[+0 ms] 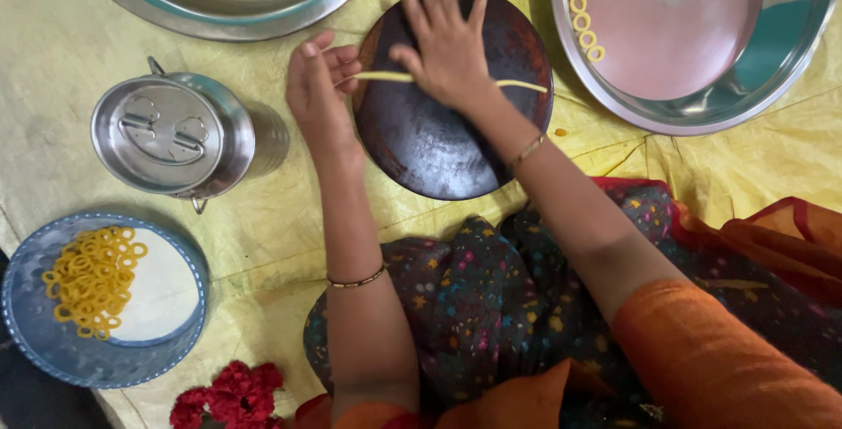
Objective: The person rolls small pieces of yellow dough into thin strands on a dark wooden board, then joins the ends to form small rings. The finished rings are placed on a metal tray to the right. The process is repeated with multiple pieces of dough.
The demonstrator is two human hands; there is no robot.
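Note:
A dark round wooden board (438, 144) lies on the yellow sheet in front of me. A thin yellow dough rope (519, 85) stretches across its upper part. My right hand (445, 39) lies flat on the rope's middle, fingers spread. My left hand (317, 87) sits at the board's left edge and pinches the rope's left end between its fingertips.
A steel tray (772, 69) at top right holds a few yellow dough rings (582, 8). A blue plate (35, 341) at lower left carries several dough rings (92, 280). A lidded steel pot (175, 135) stands left of the board, a big steel basin (219, 8) above it, red flowers (230, 394) at the bottom.

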